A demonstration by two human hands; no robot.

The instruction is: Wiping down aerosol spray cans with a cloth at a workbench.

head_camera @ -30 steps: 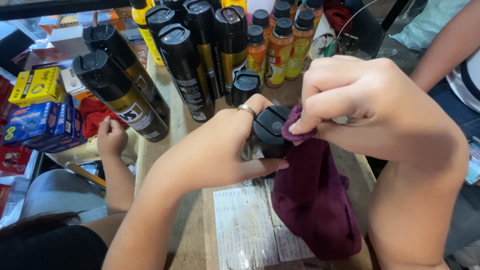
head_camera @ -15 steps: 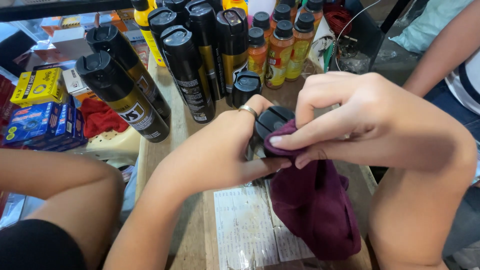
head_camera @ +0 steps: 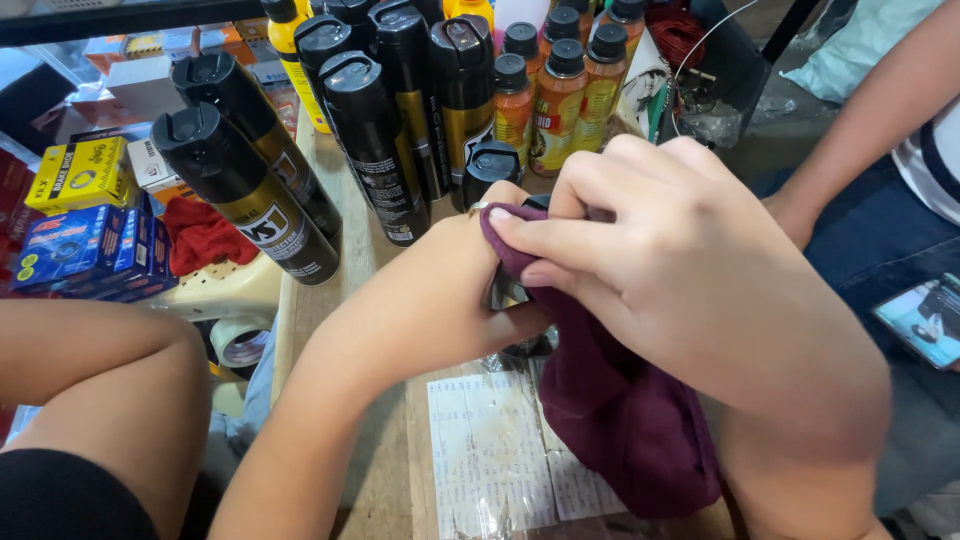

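1. Cluttered wooden workbench [head_camera: 395, 470], shelves and boxes at far left; a handwritten paper sheet under clear plastic [head_camera: 500, 450] lies on the near part of the bench.
2. Far side of the bench: cluster of tall black-and-gold spray cans [head_camera: 375, 140], two more leaning at the left, then orange bottles with black caps [head_camera: 560, 95] to the right.
3. Left hand [head_camera: 440, 290] is wrapped around a small black-capped can [head_camera: 510, 290] at bench centre; the can is mostly hidden by both hands.
4. Right hand [head_camera: 680, 270] has fingers pressed together, pinching a dark maroon cloth [head_camera: 620, 420] against the top of that can; the rest of the cloth hangs down near-right.
5. Yellow and blue cardboard boxes [head_camera: 75, 215] and a red rag [head_camera: 205, 235] sit at left.
6. Another person's arm [head_camera: 860, 120] at far right, a phone [head_camera: 925, 320] just below it.
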